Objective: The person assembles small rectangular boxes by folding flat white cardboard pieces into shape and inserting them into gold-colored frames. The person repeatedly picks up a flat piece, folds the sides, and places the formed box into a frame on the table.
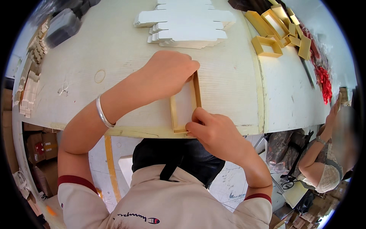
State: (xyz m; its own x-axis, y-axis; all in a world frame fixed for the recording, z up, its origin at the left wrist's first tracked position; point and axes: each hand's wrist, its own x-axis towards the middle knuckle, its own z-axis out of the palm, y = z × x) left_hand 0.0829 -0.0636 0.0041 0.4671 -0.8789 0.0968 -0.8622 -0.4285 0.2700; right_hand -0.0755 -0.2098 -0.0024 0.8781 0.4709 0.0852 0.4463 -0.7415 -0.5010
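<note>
In front of me, close to the table's near edge, lies a shallow gold cardboard box (174,114), open at the top and pale inside. My left hand (171,72) reaches across it with curled fingers and grips the far right corner; its fingertips are partly hidden. At the near right corner, the thumb and bent fingers of my right hand (213,129) pinch the wall. Between the two hands runs the box's long right wall, standing upright.
A stack of flat white cardboard blanks (187,23) lies at the far middle. Several gold boxes (267,45) are heaped far right, near red material (324,84). At left are a rubber band (100,76) and piled cardboard pieces (29,91). Another person (318,164) sits at right.
</note>
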